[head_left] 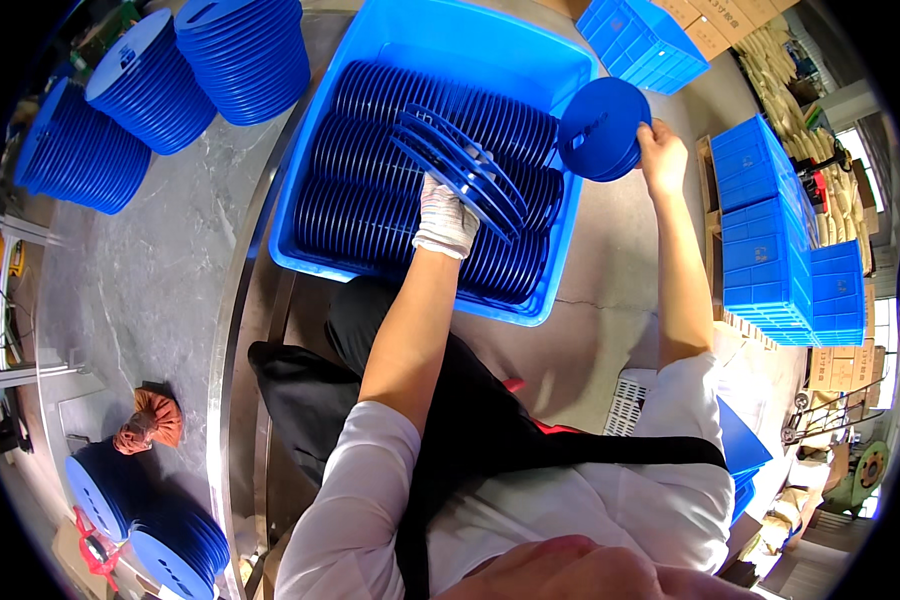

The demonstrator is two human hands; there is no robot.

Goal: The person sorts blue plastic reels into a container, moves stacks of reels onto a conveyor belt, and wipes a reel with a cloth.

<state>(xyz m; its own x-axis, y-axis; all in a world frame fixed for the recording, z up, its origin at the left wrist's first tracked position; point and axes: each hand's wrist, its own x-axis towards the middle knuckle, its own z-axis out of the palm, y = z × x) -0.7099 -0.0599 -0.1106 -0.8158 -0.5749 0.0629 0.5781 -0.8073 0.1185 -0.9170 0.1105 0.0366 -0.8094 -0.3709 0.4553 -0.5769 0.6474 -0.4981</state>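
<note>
My left hand (446, 215) wears a white knitted glove and grips several blue plastic discs (460, 165), fanned out and lifted from the rows packed on edge in a big blue crate (440, 40). My right hand (662, 155) is bare and holds a small stack of blue discs (602, 128) above the crate's right rim. The crate lies on the floor in front of my knees, filled with rows of discs (370, 200).
A grey marble-look table (160, 290) with a metal edge is at my left, bearing stacks of blue discs (245, 55) at the far end and more stacks (175, 550) near me, beside an orange cloth bundle (148, 420). Stacked blue crates (780, 250) and cardboard boxes (715, 25) stand at the right.
</note>
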